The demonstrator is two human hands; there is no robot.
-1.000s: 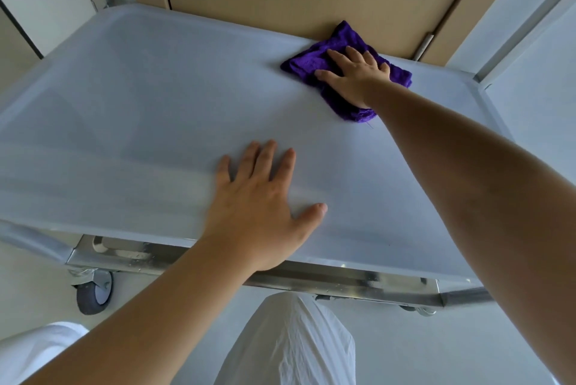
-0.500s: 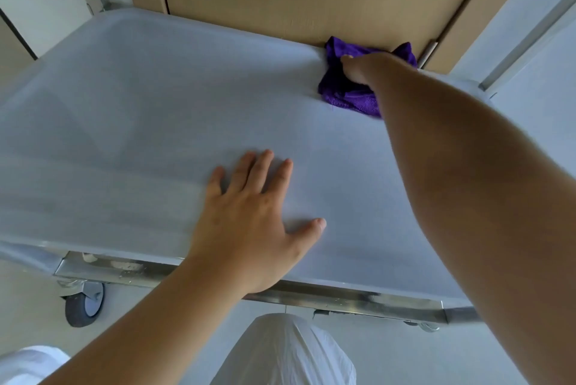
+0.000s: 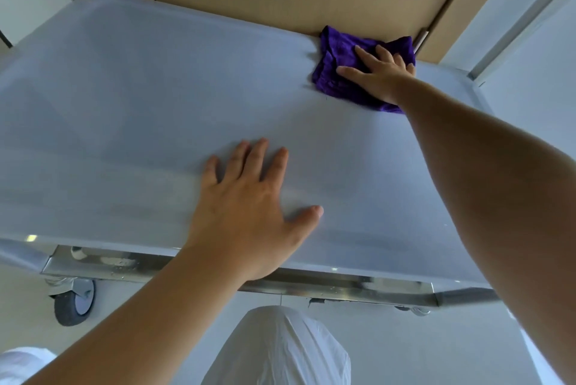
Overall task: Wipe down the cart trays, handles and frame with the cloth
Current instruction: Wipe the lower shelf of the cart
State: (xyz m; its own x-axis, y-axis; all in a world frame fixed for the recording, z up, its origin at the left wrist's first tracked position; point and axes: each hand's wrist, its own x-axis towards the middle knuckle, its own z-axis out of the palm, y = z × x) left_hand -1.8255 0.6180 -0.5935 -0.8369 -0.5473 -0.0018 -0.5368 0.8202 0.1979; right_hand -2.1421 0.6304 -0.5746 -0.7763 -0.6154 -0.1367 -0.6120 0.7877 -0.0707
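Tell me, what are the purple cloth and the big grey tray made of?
The purple cloth looks like soft, fuzzy microfibre: it crumples into folds and has a plush sheen. The tray seems matte grey plastic, smooth with moulded rounded edges, though coated metal is possible.

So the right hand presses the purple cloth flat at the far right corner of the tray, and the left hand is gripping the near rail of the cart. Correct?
Not quite. The left hand is not gripping the rail; the head view shows it resting flat, fingers straight, on the tray surface near its front edge. The rest holds: the right hand presses the purple cloth flat at the tray's far right corner.
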